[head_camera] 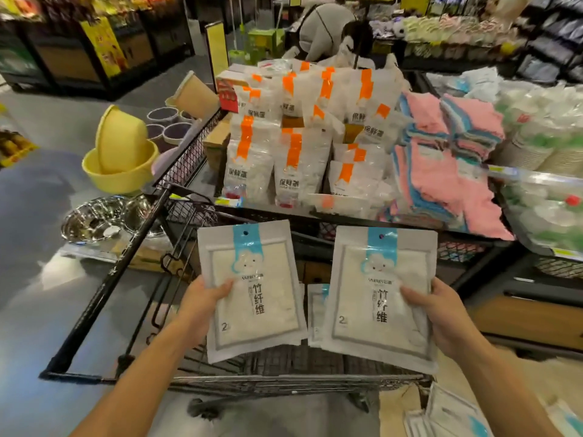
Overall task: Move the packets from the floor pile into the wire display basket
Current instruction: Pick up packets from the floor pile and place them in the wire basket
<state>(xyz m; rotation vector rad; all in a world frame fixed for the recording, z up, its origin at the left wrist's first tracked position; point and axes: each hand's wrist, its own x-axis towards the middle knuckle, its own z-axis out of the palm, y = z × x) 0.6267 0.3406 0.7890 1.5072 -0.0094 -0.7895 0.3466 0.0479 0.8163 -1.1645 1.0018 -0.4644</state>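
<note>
Head view. Left hand (202, 302): thumb on the face, fingers curled behind, gripping the left packet (252, 290) by its left edge, held upright above a wire cart (284, 378). Right hand (441, 313): thumb on the face, gripping the right packet (383, 294) by its right edge; a further packet (316, 313) shows just behind it. Both packets: white, blue header strip, cloud mark. Floor pile (454, 414): more packets at lower right. Basket (347, 217): black wire, beyond the hands, stocked with orange-striped bags (293, 159) and pink cloths (441, 178). Yellow basins (120, 159) stand at left.
</note>
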